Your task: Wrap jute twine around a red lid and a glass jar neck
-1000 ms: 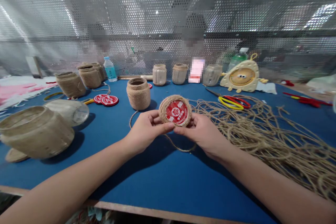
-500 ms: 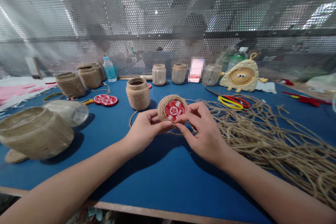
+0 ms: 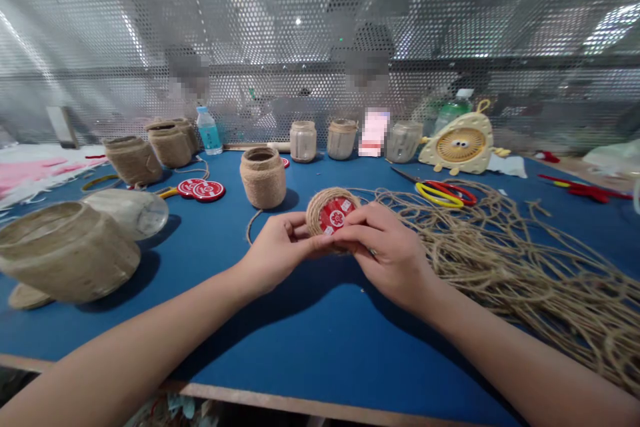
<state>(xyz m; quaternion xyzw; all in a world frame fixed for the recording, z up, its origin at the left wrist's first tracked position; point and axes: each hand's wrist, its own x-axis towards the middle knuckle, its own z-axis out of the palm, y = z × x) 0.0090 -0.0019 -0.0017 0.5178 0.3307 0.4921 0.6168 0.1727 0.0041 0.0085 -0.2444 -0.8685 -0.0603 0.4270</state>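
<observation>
Between my hands, above the blue table, is a red jar lid (image 3: 336, 216) with a white flower print, its rim wrapped in twine. My left hand (image 3: 283, 238) grips it from the left, thumb along the near edge and fingers behind. At the lower right edge, the thumb and fingers of my right hand (image 3: 383, 240) pinch the rim or twine there; the exact contact is hidden. Just beyond my left hand stands a twine-wrapped jar (image 3: 263, 178), upright. To the right, a loose heap of twine (image 3: 500, 260) spreads over the table, a strand running towards the lid.
On the left are a large jar (image 3: 67, 253), a glass jar on its side (image 3: 133, 213) and red lids (image 3: 201, 189). Glass jars (image 3: 303, 142), a cheese-shaped fan (image 3: 460, 144) and a blue bottle (image 3: 209, 132) line the back. Scissors (image 3: 440, 195) lie beside the twine.
The lid has turned in my hands, its flower print now rotated, and has shifted slightly right and down. My right fingers have closed in along its edge.
</observation>
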